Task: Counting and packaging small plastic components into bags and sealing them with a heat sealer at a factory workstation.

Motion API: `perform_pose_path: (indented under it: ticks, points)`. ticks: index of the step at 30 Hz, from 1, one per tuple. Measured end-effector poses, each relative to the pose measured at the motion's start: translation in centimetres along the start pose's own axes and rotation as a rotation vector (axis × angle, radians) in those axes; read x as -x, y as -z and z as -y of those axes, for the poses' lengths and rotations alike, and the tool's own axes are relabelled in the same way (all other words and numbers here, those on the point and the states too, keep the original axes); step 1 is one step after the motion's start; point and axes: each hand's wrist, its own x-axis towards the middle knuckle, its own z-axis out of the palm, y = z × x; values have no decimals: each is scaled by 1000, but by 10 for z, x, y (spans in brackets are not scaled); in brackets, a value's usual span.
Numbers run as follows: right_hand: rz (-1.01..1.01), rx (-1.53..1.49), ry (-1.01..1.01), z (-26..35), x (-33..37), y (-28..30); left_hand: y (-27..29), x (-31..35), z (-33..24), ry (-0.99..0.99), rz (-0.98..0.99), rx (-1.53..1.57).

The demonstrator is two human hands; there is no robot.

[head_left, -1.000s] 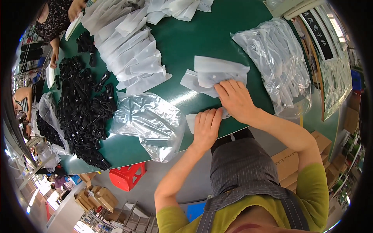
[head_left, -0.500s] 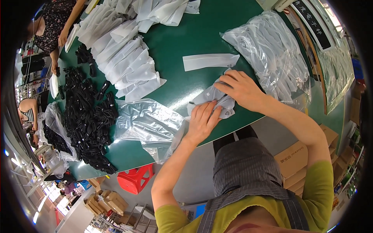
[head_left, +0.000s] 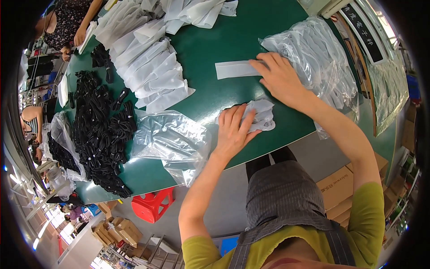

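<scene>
A crumpled, translucent white plastic pouch (head_left: 263, 117) lies on the green table near its front edge. My left hand (head_left: 234, 127) rests on the left part of this pouch, fingers stretched and spread, thumb along the near side. Farther back, a flat white pouch (head_left: 235, 70) lies lengthwise. Over its right end is my right hand (head_left: 283, 80), fingers reaching left and apart from the thumb; whether the fingertips grip the pouch's edge cannot be made out. Left of my left hand sits a clear plastic bag (head_left: 172, 139).
Bundled black cables (head_left: 98, 134) are heaped at the left, and white pouches (head_left: 150, 67) are piled behind them. A large clear bag of pouches (head_left: 316, 62) stands at the right. Another person's hand (head_left: 80, 36) is at the far left. A red stool (head_left: 152, 206) is below the table edge.
My right hand has left the crumpled pouch and moved back to the flat pouch's right end. My left hand stays on the crumpled pouch, which is now more bunched up.
</scene>
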Motion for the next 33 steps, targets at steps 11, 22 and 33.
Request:
perform_pose_path:
  ticks: [11,22,33]
  points:
    - [20,-219,172,-69,-112,-41,10,-34,6,56,41,2]
    - [-101,285,159,-56,-144,-24,2,-13,-18,97,-38,124]
    - [514,-336,58,4,44,11,-13,3,-10,78,-90,92]
